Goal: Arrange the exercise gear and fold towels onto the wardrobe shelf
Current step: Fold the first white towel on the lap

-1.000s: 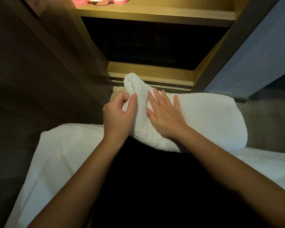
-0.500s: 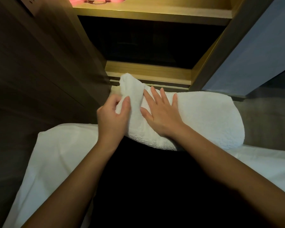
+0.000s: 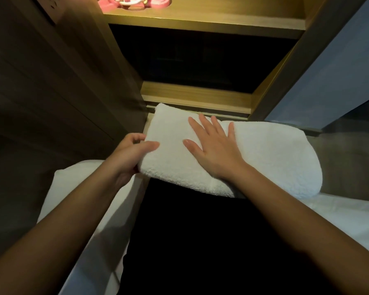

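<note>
A white folded towel lies across my dark lap in front of the open wardrobe. My right hand rests flat on its left half with fingers spread. At the towel's left edge my left hand holds the fold, thumb on top and fingers underneath. Pink exercise gear lies on the lit upper wardrobe shelf at the top of the view, partly cut off by the frame.
A lower wooden shelf edge sits just beyond the towel, with a dark compartment above it. A wooden wall panel stands on the left, a grey sliding door on the right. White bedding lies under my arms.
The raised left end of the towel has been laid down flat. My right hand has spread flat on top, and my left hand has slid to the towel's left edge.
</note>
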